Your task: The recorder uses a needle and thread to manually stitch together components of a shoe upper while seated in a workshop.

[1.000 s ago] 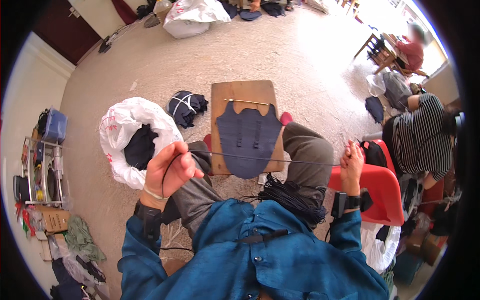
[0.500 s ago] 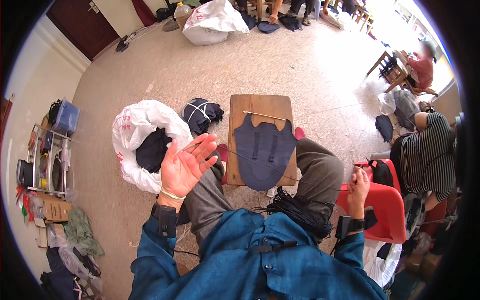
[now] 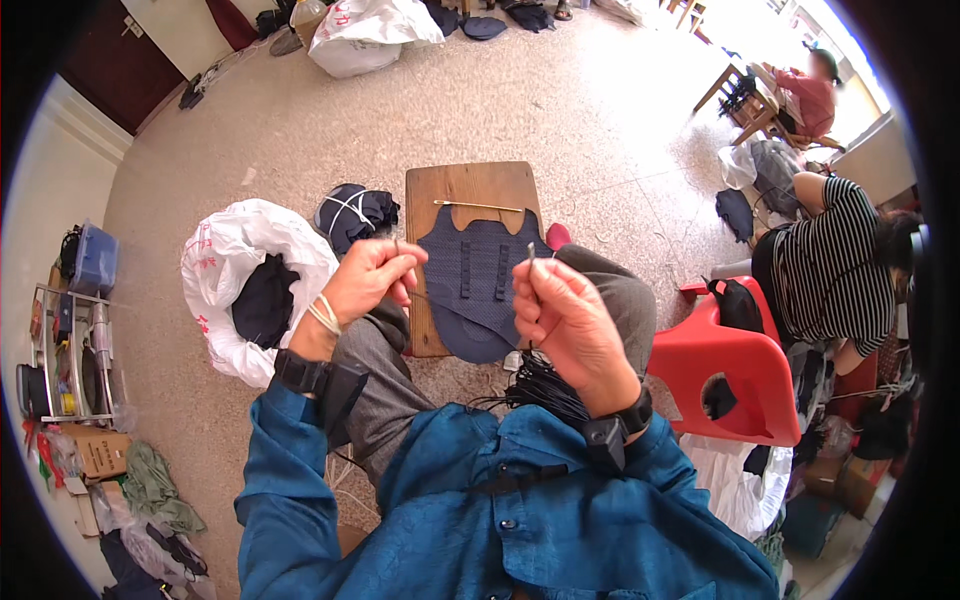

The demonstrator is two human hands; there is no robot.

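Observation:
My left hand (image 3: 372, 283) is closed in a pinch, with a short dark tip standing up from its fingers. Opposite it, my right hand (image 3: 572, 322) pinches another dark cord tip between thumb and forefinger. Between the hands a thin black cord (image 3: 455, 308) sags over a dark navy fabric piece (image 3: 478, 335). That piece has two dark strips on it and lies on a wooden board (image 3: 430, 190) before my knees. Across its top rests a thin pale rod (image 3: 478, 206). A bundle of black cords (image 3: 542, 388) lies at my lap.
Left of the board stands a white sack (image 3: 215, 240) holding dark cloth, with a tied dark bundle (image 3: 350, 215) beside it. A red plastic chair (image 3: 735, 370) is close on my right. Beyond it, a person in a striped top (image 3: 830, 270) bends over.
My left hand went from an open palm with the cord across it to a pinch. My right hand came inward, bringing both hands closer together. The whole view shifted slightly.

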